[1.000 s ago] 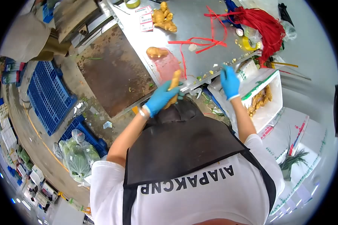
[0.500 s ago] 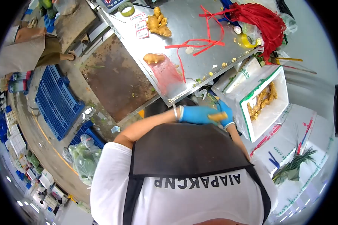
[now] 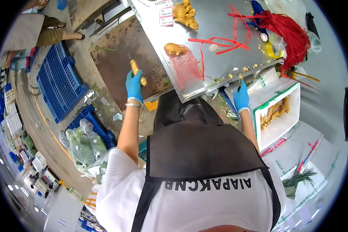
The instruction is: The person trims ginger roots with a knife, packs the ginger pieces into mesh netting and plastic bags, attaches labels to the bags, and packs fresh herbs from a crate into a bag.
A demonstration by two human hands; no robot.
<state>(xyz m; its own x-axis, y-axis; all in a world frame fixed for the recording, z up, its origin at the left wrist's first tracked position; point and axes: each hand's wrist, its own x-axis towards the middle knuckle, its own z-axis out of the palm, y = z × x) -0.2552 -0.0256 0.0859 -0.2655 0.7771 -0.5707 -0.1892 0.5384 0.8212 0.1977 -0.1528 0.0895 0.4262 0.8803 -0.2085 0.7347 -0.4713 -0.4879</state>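
Observation:
In the head view my left hand (image 3: 134, 86), in a blue glove, reaches out to the left over the brown floor plate. Its fingers are closed around a piece of ginger (image 3: 134, 66), whose two ends stick out. On the right my right hand (image 3: 241, 96), also gloved in blue, is closed beside the white foam box (image 3: 258, 133). A small pale-brown tip shows above its fingers; what it belongs to I cannot make out. More ginger (image 3: 276, 112) lies inside that box. A ginger piece (image 3: 175, 48) rests on red mesh (image 3: 186, 67) at the table corner.
The metal table (image 3: 216, 63) carries a large ginger root (image 3: 185, 15), printed labels (image 3: 166, 14), red ribbons (image 3: 236, 45), a red mesh bundle (image 3: 284, 34) and yellow tape (image 3: 272, 50). Blue pallets (image 3: 58, 83) and bagged greens (image 3: 83, 149) are on the left. Another person (image 3: 52, 34) is at upper left.
My left hand has swung from in front of the apron out to the left with the ginger. My right hand has moved slightly up and right, apart from the left. The view has shifted.

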